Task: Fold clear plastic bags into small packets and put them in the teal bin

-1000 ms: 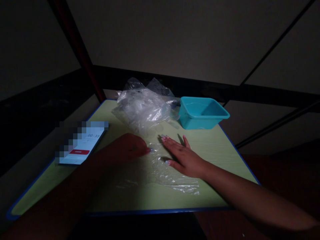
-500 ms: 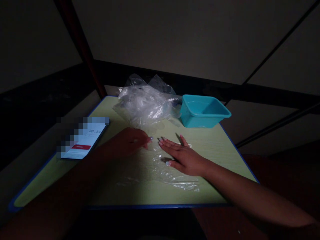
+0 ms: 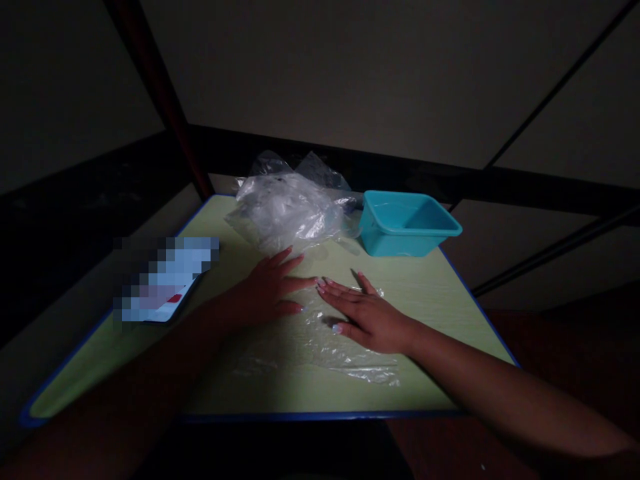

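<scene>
A clear plastic bag [image 3: 345, 357] lies spread on the table, thin and slightly wrinkled. On its right part my right hand [image 3: 367, 317] rests flat, palm down with fingers stretched out. My left hand [image 3: 273, 290] is spread over the left side of the bag, holding nothing; its index fingertip meets the fingertips of my right hand. The bag's left edge is hard to make out in the shade under my left arm. Just beyond my left fingertips sits a crumpled heap of clear plastic bags [image 3: 295, 207].
A turquoise plastic basin [image 3: 400, 241] stands at the back right of the table. To the left lies a phone [image 3: 173, 307] with its screen lit and partly blurred out. The pale green table [image 3: 425, 393] has a blue edge, and dark wall panels rise behind it.
My left hand has opened from a closed, pinched shape and now lies with fingers spread. My right hand has stayed in place on the bag.
</scene>
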Demonstrator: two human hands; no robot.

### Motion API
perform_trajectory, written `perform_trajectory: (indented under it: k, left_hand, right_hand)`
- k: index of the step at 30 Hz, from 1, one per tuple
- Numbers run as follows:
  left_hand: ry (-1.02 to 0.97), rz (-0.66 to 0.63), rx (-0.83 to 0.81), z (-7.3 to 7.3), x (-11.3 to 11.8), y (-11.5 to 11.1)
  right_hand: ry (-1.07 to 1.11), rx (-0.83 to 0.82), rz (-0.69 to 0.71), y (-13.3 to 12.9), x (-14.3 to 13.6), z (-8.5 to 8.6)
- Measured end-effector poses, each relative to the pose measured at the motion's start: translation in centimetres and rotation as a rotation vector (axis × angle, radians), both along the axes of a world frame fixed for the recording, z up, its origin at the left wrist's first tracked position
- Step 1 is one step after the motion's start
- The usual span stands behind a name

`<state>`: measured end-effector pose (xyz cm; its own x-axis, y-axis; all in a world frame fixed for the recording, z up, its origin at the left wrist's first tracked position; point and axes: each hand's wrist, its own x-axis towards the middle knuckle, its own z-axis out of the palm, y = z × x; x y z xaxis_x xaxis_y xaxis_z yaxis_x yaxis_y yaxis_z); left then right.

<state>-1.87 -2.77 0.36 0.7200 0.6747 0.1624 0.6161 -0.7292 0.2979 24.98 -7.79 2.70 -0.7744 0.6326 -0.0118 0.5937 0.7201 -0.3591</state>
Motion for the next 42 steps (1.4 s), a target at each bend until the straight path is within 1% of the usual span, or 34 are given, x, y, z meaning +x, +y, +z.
perform_trajectory:
  k: [3, 5, 8, 11, 14, 22, 26, 30, 34, 36, 38, 41, 42]
  left_hand:
    - [0.029, -0.016, -0.031, -0.4, -0.1, 0.3]
    - [0.048, -0.021, -0.036, -0.4, -0.1, 0.5]
    - [0.064, -0.016, -0.047, 0.0, 0.2, 0.6]
    - [0.107, -0.012, -0.100, 0.6, 0.4, 0.6]
    - [0.141, -0.010, -0.139, 0.8, 0.4, 0.5]
    - [0.140, -0.034, -0.083, -0.2, 0.0, 0.7]
    - [0.110, -0.037, -0.049, 0.1, 0.2, 0.3]
    - [0.079, 0.021, -0.026, 0.4, 0.5, -0.1]
    - [-0.024, 0.112, 0.013, 0.8, 0.7, -0.3]
    - [-0.120, 0.135, 0.036, 1.2, 0.8, -0.4]
    - [-0.299, 0.132, 0.003, 1.5, 0.9, -0.6]
    - [-0.676, 0.075, -0.178, 1.7, 1.5, -0.9]
    - [-0.761, 0.044, -0.240, 1.7, 1.8, -1.0]
  right_hand:
    - [-0.007, -0.010, -0.006, 0.0, 0.0, 0.0]
    - [-0.009, -0.018, -0.005, 0.0, -0.1, 0.0]
    - [-0.010, -0.022, 0.003, 0.1, -0.1, 0.0]
    - [-0.020, -0.009, 0.013, 0.1, -0.1, 0.0]
    - [-0.043, 0.006, 0.001, 0.1, 0.0, 0.0]
    - [-0.133, 0.002, -0.141, 0.1, 1.3, 0.4]
    - [-0.134, 0.008, -0.166, 0.1, 1.3, 0.5]
    - [-0.095, 0.052, -0.146, -0.2, 1.1, 0.8]
    - [-0.085, 0.053, -0.074, -0.5, 1.1, 0.7]
    - [-0.094, 0.046, -0.050, -0.5, 1.1, 0.5]
    - [-0.111, 0.042, -0.043, -0.4, 1.1, 0.3]
    - [-0.149, 0.047, -0.044, -0.4, 1.1, 0.1]
    - [-0.162, 0.050, -0.047, -0.3, 1.2, 0.2]
